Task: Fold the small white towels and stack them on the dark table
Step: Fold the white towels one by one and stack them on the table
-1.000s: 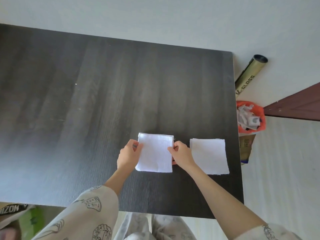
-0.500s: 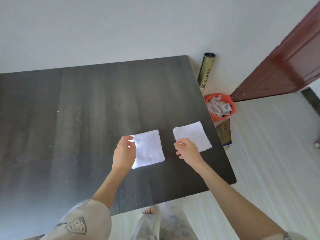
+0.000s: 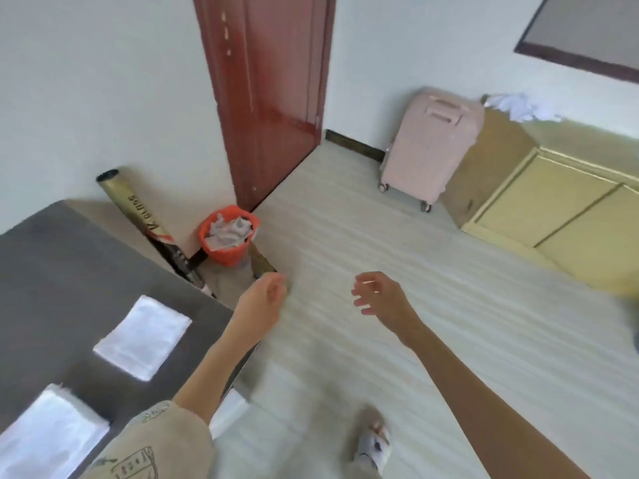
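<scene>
A pale-floored room with a red door; at near left, a dark table holds two small white towels, folded flat, side by side and not yet stacked. Beyond its edge, the left hand and right hand hang over the floor, fingers loosely spread, holding nothing. Folding looks finished here; next likely means fetching another towel, perhaps from the white heap far right.

I see an orange bin full of crumpled paper by a red-brown door, a gold tube leaning on the wall, a pink suitcase beside a yellow cabinet.
</scene>
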The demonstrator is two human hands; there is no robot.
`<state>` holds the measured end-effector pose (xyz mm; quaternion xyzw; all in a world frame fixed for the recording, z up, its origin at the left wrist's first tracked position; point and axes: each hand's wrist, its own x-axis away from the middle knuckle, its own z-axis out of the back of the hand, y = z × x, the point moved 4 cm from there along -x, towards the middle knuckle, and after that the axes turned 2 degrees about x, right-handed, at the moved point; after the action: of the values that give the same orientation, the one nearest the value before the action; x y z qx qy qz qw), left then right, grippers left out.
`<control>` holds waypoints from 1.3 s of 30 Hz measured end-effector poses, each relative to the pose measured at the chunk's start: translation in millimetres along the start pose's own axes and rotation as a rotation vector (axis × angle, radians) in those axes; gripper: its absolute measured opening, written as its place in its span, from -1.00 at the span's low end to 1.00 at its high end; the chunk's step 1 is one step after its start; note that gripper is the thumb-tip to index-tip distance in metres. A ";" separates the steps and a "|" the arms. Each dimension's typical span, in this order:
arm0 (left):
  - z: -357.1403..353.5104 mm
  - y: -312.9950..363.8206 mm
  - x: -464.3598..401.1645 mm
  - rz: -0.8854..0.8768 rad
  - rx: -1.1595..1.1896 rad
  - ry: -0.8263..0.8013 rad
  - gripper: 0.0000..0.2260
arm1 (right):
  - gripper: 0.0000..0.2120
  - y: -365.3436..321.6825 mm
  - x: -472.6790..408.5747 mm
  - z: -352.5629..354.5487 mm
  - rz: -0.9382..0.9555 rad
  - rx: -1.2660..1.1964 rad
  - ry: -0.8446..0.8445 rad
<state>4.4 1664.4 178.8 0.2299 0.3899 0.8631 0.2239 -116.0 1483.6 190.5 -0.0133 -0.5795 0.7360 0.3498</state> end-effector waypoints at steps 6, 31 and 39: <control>-141.9 157.7 -96.2 -0.263 -0.050 -0.187 -0.81 | -0.88 43.2 -30.5 196.9 -0.043 -0.104 0.217; -509.4 561.4 -536.0 -0.329 0.021 -0.472 -0.87 | -0.84 65.9 -388.0 740.2 -0.061 -0.160 0.506; -612.2 650.2 -671.0 -0.321 -0.062 -0.538 -0.78 | -0.86 85.6 -526.6 876.4 -0.131 -0.160 0.498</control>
<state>52.6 548.5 172.7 0.3785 0.3215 0.7366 0.4591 -133.8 457.8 201.0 -0.1838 -0.5318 0.6375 0.5263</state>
